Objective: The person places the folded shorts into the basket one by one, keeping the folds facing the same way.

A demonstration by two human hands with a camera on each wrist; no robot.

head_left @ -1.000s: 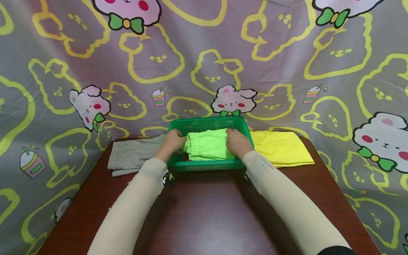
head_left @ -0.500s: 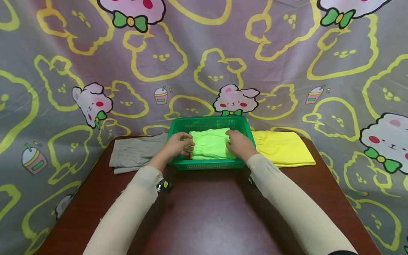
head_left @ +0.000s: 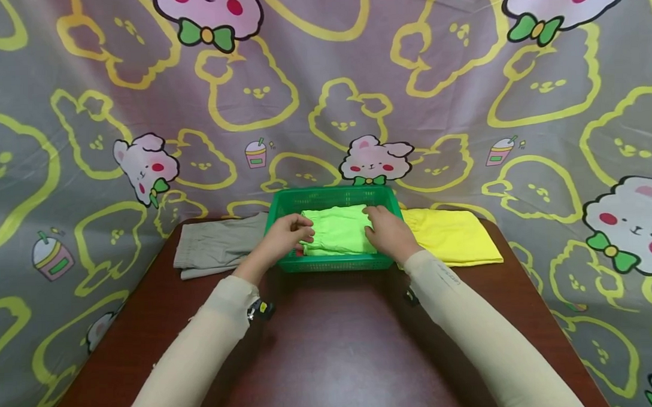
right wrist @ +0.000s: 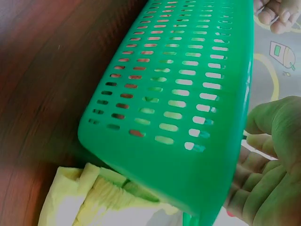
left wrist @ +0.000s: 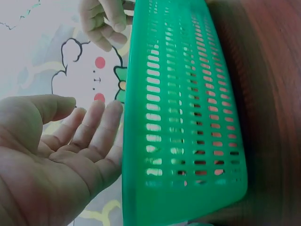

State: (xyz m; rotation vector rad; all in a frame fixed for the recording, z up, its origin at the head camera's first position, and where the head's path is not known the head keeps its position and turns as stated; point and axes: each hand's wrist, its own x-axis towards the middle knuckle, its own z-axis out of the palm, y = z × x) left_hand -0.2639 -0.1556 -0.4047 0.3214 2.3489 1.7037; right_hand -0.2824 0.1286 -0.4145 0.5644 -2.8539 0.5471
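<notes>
A bright green folded garment (head_left: 338, 230) with a gathered elastic edge lies inside the green plastic basket (head_left: 333, 264). My left hand (head_left: 285, 236) hovers over the basket's left side, its relaxed fingertips overlapping the gathered edge in the head view. In the left wrist view the left hand (left wrist: 70, 150) shows an empty palm beside the basket rim. Over the right side, my right hand (head_left: 390, 232) has loose fingers close to the garment's right end. The right wrist view shows the right hand (right wrist: 268, 165) at the rim, nothing in its grasp.
A grey folded garment (head_left: 214, 242) lies left of the basket and a yellow folded one (head_left: 451, 236) to its right. Something red (right wrist: 137, 133) shows through the basket holes. The brown table (head_left: 331, 347) meets a patterned cloth backdrop (head_left: 300, 72).
Both hands were at the green garment's ends, the left holding its gathered edge. The left let go and its fingers loosened; both have since drawn slightly back. The garment stays in the basket.
</notes>
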